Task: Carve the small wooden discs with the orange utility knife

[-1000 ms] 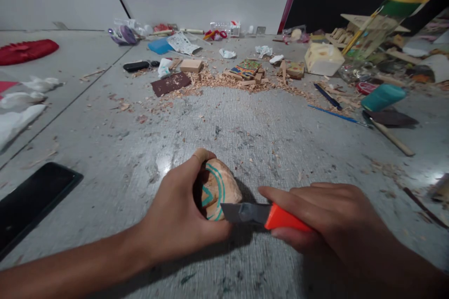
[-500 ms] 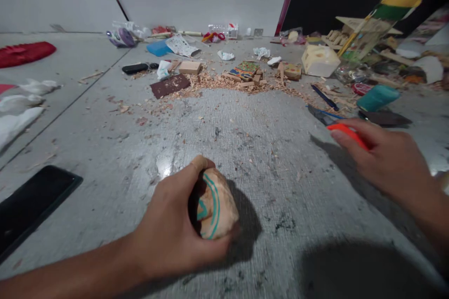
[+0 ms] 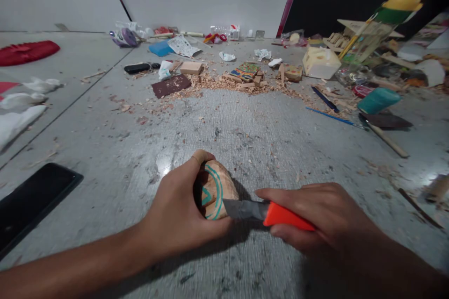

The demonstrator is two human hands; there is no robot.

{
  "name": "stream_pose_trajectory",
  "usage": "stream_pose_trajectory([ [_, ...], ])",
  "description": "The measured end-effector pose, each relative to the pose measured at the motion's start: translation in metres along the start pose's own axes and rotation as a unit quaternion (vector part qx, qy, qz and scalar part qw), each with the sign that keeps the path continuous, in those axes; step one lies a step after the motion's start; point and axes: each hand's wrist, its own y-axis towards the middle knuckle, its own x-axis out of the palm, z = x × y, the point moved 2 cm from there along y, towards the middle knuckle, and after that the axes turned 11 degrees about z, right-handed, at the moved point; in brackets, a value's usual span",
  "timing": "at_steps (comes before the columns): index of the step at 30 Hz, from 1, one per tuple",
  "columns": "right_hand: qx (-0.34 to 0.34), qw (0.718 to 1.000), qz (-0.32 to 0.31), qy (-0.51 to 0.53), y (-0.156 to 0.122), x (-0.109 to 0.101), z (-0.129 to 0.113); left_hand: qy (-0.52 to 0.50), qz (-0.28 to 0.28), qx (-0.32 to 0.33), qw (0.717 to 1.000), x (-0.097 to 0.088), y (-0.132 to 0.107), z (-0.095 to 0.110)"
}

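My left hand (image 3: 178, 201) is wrapped round a rounded piece of wood (image 3: 227, 182) low in the middle of the view. Teal curved lines are drawn on its face, and a dark hollow shows beside my thumb. A bandage (image 3: 202, 155) covers one fingertip of that hand. My right hand (image 3: 319, 219) grips the orange handle of a knife (image 3: 286, 216). Its grey blade points left, and the tip meets the right side of the wood, by the teal line. Whether the blade has cut in, I cannot tell.
A black phone (image 3: 38, 205) lies at the left. Wood shavings (image 3: 210, 83) and small wood blocks (image 3: 191, 68) spread across the floor ahead. To the right are a blue thin tool (image 3: 329, 116), a wooden-handled tool (image 3: 386, 140), a teal object (image 3: 379, 99) and a white block-like container (image 3: 321, 62).
My right hand has brought the knife from the right side over to the wood, and the blade now touches it. The left hand keeps its hold, the wood turned slightly.
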Motion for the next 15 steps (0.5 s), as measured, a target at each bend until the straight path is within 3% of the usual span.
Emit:
stream_pose_trajectory([
  [7,0.022,1.000,-0.014,0.009,0.001,0.004,-0.001,0.034,-0.008,0.012,0.999,-0.001,0.001,0.000],
  [11,-0.017,1.000,-0.004,0.022,-0.003,0.006,-0.002,0.002,-0.037,0.016,0.999,-0.001,0.001,0.003],
  [13,-0.030,0.999,0.017,0.004,-0.005,0.001,0.009,-0.036,-0.048,0.031,0.998,-0.004,-0.002,0.006],
  [15,0.018,0.997,0.051,-0.063,-0.004,-0.010,0.032,-0.067,-0.050,0.068,0.994,-0.009,-0.008,0.010],
])
